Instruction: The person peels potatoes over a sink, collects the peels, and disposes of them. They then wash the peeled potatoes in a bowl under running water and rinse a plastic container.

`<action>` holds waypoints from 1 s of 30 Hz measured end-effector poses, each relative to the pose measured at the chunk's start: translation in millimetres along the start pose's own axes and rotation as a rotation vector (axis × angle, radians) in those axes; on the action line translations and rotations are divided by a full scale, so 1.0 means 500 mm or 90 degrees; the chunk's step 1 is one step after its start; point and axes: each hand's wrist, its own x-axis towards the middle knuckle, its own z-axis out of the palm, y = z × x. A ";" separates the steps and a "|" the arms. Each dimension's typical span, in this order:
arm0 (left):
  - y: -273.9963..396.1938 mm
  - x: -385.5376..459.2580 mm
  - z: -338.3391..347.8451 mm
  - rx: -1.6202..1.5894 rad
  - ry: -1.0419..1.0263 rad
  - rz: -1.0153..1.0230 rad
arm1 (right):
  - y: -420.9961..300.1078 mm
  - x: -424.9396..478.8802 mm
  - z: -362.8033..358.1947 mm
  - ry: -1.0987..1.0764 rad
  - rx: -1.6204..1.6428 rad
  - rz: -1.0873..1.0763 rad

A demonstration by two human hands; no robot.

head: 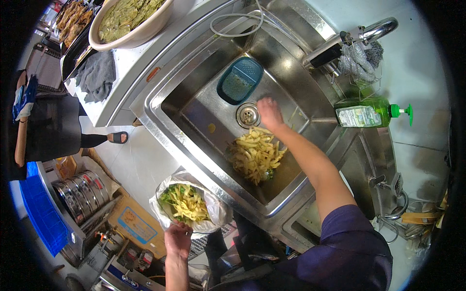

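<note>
At the bin's near side, my left hand (178,238) grips the rim of a bucket lined with a white plastic bag (218,209). Yellowish peelings (189,203) and green leaves lie inside it. My right hand (270,113) is down in the stainless steel sink (204,91), beside the drain strainer (248,115). Its fingers curl away from view, so whether they hold anything is hidden. A heap of wet peelings (258,152) with some green bits lies on the sink floor, just below my right wrist. A teal plastic strainer basket (240,80) sits beyond the drain.
A faucet (327,51), steel scourers (360,60) and a green soap bottle (364,112) line the sink's right side. A large bowl of leaves (131,20) and a grey cloth (97,76) rest on the left counter. Another person (51,123) stands at far left.
</note>
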 end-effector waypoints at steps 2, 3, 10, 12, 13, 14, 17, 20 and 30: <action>-0.002 -0.002 0.000 0.011 0.017 0.012 | 0.015 0.009 -0.035 0.059 0.086 0.041; -0.003 -0.003 0.000 0.004 0.016 0.006 | 0.029 0.011 -0.047 0.088 0.126 0.064; -0.005 -0.003 0.008 0.003 0.003 -0.011 | 0.115 0.010 0.080 -0.056 0.247 0.022; -0.006 0.002 -0.002 0.000 0.005 -0.010 | 0.097 0.015 0.063 0.109 0.341 0.064; -0.007 0.002 -0.004 0.001 0.009 -0.011 | 0.082 0.020 0.048 0.193 0.387 0.084; -0.008 0.003 -0.006 0.003 0.012 -0.013 | 0.067 0.022 0.034 0.100 0.400 0.042; -0.010 0.009 -0.021 0.013 -0.014 -0.009 | 0.021 0.004 0.012 -0.180 0.384 -0.104; -0.013 0.001 -0.020 -0.005 0.023 -0.006 | -0.040 0.000 -0.022 -0.318 0.220 -0.174; -0.015 -0.007 0.015 -0.037 0.063 0.004 | -0.130 -0.059 0.022 -0.136 0.023 -0.136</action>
